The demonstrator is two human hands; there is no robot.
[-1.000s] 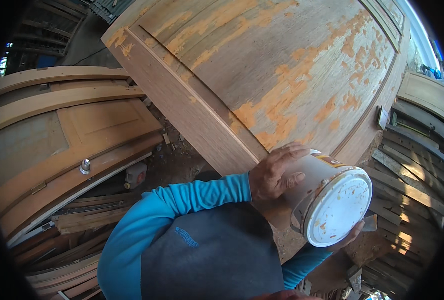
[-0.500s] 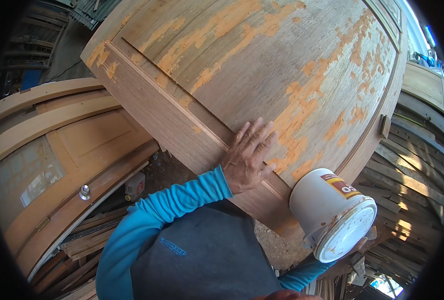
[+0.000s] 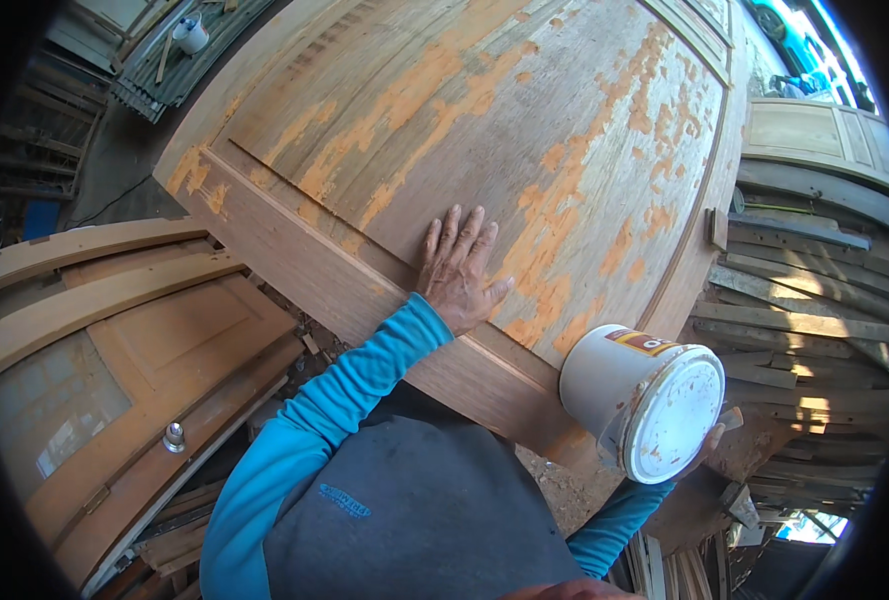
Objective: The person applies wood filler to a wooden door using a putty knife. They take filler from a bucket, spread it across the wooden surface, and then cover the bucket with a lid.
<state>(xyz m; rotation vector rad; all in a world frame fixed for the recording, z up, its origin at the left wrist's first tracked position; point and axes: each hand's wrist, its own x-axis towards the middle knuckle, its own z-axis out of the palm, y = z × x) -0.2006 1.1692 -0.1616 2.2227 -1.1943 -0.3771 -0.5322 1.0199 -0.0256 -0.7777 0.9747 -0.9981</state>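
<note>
My left hand [image 3: 455, 277] lies flat on a wooden door panel [image 3: 444, 200], its fingers spread and pointing away from me. Patches of orange filler [image 3: 554, 240] cover parts of the panel near the fingertips. At the door's near right corner a white plastic bucket [image 3: 589, 375] with a smeared white lid [image 3: 676, 415] stands upright. Beyond the bucket is my right hand [image 3: 706, 450], mostly hidden behind it. A small flat tan piece [image 3: 731, 418] sticks out at its fingers; its kind cannot be made out.
To the left lean other wooden doors, one with a round metal knob [image 3: 174, 437]. Stacked planks [image 3: 814, 320] fill the right side. A small wood block [image 3: 716, 228] sits at the door's right edge. Another white pail [image 3: 190, 34] stands far left on corrugated sheets.
The whole view has shifted, so door and bucket sit farther left. My left hand has slid a little left along the door's near edge, still flat. My right hand stays behind the bucket.
</note>
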